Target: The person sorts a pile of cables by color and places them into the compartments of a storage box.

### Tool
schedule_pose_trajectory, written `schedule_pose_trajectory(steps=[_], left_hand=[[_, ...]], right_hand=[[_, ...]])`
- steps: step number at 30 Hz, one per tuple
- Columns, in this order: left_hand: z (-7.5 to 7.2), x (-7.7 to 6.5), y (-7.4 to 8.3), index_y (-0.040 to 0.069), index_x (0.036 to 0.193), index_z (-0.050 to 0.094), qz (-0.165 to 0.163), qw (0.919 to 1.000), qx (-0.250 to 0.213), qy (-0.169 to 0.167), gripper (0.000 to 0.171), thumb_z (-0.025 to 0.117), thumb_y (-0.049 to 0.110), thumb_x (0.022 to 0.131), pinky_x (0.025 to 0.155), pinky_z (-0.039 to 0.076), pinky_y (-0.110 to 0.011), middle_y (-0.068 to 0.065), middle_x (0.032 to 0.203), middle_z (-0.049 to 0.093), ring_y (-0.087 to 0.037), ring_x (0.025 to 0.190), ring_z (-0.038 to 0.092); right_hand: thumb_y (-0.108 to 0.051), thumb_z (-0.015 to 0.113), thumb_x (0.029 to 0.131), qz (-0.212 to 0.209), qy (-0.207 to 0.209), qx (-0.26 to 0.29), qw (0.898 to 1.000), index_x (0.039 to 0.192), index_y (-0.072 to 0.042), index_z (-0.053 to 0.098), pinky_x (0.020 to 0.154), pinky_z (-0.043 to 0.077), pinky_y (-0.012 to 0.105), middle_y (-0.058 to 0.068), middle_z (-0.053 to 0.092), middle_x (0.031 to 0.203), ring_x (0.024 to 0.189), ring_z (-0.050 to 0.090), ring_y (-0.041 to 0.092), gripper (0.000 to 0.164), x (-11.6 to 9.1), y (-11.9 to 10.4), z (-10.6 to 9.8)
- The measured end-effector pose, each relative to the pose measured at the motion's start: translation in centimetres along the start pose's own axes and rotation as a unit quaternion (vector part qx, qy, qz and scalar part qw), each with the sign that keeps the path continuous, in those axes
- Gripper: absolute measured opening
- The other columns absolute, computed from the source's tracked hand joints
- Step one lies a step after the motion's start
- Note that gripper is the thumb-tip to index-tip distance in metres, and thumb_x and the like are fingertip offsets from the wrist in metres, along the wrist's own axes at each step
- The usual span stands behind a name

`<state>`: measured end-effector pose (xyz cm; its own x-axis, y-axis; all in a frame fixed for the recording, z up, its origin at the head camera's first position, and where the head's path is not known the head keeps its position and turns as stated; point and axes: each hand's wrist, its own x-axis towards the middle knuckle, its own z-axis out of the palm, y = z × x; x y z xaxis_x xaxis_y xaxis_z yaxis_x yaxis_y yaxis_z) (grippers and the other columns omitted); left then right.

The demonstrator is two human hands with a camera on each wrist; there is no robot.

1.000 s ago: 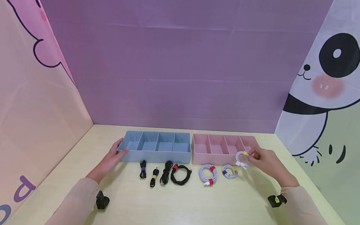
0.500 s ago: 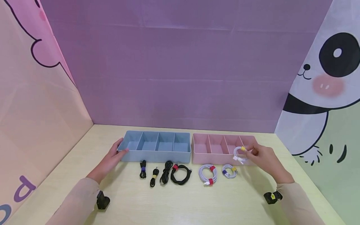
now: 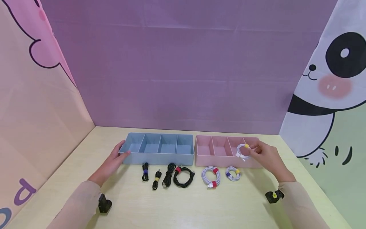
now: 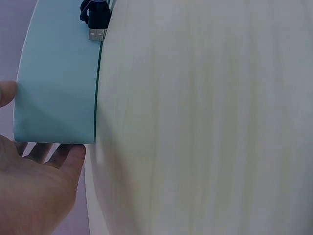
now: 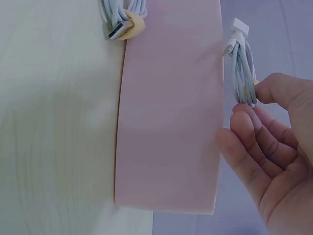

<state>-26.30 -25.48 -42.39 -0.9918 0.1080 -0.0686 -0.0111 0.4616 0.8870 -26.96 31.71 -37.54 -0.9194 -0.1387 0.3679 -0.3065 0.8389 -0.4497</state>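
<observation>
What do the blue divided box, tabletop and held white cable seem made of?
Blue divided box: probably matte plastic; smooth, evenly coloured walls, rounded corners. Tabletop: wood or wood-look laminate, satin; faint grain streaks. White cable: likely smooth plastic sheathing; even, slender loops.

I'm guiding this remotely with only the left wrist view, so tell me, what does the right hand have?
Observer: The right hand pinches a small white cable coil.
Operator: Which box is it nearest?
Observer: The pink box, near its right end.
Operator: I can see one black plug by my box. How many black cables are there altogether?
Observer: Four black cables lie on the table in front of the blue box.
</observation>
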Motion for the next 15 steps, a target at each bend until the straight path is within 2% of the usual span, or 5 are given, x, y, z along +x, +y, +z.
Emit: schedule_pose_trajectory(steps=[15], left_hand=[[0.02,-0.19,0.01,0.013,0.161,-0.007,0.012,0.9999,0.000,0.004,0.087,0.045,0.053,0.104,0.113,0.016,-0.068,-0.025,0.164,-0.002,-0.052,0.146,0.011]], right_hand=[[-0.019,0.069,0.095,0.012,-0.008,0.002,1.000,0.098,-0.003,0.067,0.063,0.048,0.032,0.001,0.067,0.077,0.069,0.057,0.016,0.017,0.93,0.06,-0.03]])
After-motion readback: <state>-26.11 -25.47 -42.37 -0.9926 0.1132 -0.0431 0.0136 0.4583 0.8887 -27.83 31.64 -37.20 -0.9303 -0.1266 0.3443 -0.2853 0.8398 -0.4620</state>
